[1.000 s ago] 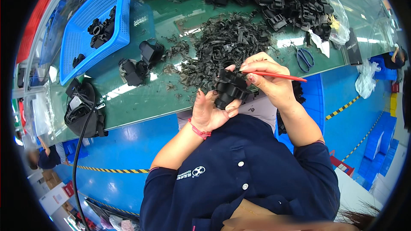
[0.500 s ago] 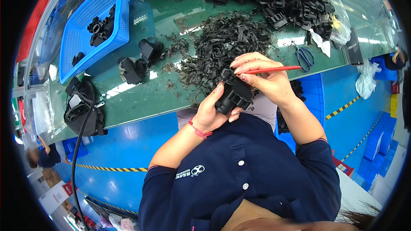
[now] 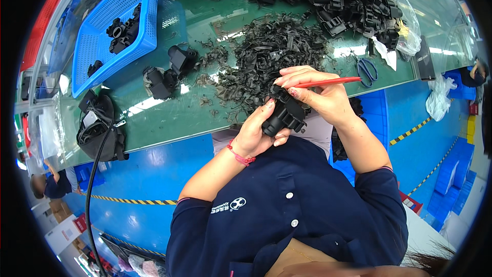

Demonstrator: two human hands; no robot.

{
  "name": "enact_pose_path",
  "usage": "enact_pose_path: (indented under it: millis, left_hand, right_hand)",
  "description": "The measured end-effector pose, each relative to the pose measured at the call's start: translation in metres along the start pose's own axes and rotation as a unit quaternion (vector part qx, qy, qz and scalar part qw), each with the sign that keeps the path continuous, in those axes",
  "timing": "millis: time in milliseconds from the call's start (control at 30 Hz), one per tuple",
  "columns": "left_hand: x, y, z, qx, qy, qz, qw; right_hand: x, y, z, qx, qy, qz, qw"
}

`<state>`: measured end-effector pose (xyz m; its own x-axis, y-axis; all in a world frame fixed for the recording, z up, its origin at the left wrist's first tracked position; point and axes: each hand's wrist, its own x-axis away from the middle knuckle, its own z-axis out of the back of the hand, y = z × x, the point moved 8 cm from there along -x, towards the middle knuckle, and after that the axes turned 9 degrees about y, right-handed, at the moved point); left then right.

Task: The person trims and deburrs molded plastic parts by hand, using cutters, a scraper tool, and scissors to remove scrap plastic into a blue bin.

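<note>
My left hand (image 3: 252,137) is closed around a black moulded plastic part (image 3: 285,117), which has a round barrel end and ribbed sides. Above it, my right hand (image 3: 324,95) grips a slim red pen-like tool (image 3: 342,80), its handle sticking out to the right. The fingers of that hand meet the upper end of the part, and they hide the tool's tip. Just beyond both hands lies a heap of curly black plastic shavings (image 3: 277,41) on the green tabletop (image 3: 179,123).
More black parts are piled (image 3: 353,2) along the far side. A blue basket (image 3: 148,41) with several parts stands at left, near two loose parts (image 3: 163,83). A black pouch (image 3: 105,136) with a cable lies at the left edge; blue-handled scissors (image 3: 367,72) lie at right.
The black part has shifted slightly to the right in my hands and turned a little. Both hands keep their hold, and the red tool stays at nearly the same angle.
</note>
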<state>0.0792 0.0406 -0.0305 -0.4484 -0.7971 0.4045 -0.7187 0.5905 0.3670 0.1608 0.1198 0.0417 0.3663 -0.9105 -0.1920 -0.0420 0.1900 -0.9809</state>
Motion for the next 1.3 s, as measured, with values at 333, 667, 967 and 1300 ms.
enact_pose_path:
  millis: [333, 667, 967, 1300]
  left_hand:
    - [-0.002, 0.002, 0.003, -0.061, 0.017, 0.009, 0.998]
    - [-0.013, 0.016, -0.008, -0.068, 0.041, -0.036, 0.996]
    - [-0.012, 0.023, 0.001, -0.09, 0.015, -0.06, 0.994]
    - [-0.012, 0.021, 0.002, -0.111, 0.021, -0.054, 0.992]
  right_hand:
    - [0.003, -0.03, -0.014, 0.352, -0.069, 0.275, 0.892]
    - [-0.015, -0.021, -0.007, 0.326, 0.014, 0.317, 0.89]
    - [-0.024, 0.002, -0.001, -0.05, 0.011, 0.012, 0.999]
    - [-0.023, 0.005, -0.006, 0.023, -0.003, 0.061, 0.998]
